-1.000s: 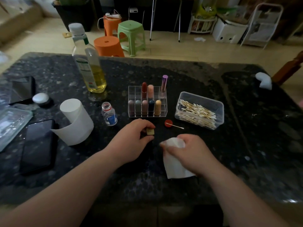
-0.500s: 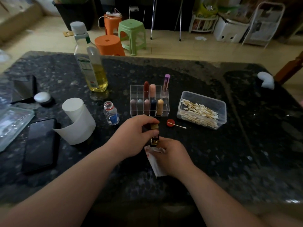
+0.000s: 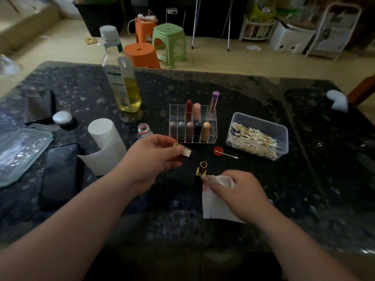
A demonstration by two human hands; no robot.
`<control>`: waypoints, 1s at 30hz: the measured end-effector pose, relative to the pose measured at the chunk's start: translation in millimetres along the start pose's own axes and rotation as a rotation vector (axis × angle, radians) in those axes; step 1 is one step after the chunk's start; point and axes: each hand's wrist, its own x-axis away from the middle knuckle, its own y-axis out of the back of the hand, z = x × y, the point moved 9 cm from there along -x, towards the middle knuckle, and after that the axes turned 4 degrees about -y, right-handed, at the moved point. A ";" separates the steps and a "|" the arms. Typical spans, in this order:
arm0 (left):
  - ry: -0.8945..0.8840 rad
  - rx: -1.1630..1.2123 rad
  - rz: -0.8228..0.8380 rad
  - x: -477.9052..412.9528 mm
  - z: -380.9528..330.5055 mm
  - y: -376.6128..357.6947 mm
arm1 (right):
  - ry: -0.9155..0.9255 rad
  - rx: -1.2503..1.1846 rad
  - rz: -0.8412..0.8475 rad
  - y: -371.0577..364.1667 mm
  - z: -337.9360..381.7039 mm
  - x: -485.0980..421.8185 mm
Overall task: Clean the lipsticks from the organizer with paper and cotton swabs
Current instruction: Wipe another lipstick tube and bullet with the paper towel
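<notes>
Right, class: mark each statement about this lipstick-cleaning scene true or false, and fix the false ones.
1. The left hand holds the lipstick cap. True.
2. The right hand presses paper against the open lipstick. True.
3. The organizer is empty. False: it holds several lipsticks.
4. The cotton swabs lie in a clear tub. True.
5. The oil bottle lies on its side. False: it stands upright.

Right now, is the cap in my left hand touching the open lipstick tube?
Apart. The head view shows dark table between the cap and the lipstick tube.
</notes>
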 end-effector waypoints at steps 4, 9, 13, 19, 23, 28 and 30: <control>0.041 0.174 0.126 25.4 -3.4 -4.7 | -0.130 -0.493 0.086 17.4 -4.9 33.3; 0.072 0.239 0.192 65.6 3.6 -25.6 | -0.136 -0.794 0.031 20.3 0.5 56.3; 0.105 0.206 0.210 85.5 15.3 -37.7 | -0.123 -0.922 0.022 19.2 5.8 68.4; 0.116 0.254 0.252 95.7 12.0 -44.0 | -0.125 -1.180 0.281 7.4 19.1 81.8; 0.093 0.283 0.248 96.0 7.4 -44.6 | -0.123 -1.136 0.266 10.0 16.0 79.9; 0.050 0.266 0.232 92.3 0.5 -37.0 | 0.022 -0.953 -0.142 49.3 5.8 75.5; 0.047 0.271 0.235 92.6 -1.4 -37.4 | 0.226 -0.706 -0.373 72.2 18.4 89.5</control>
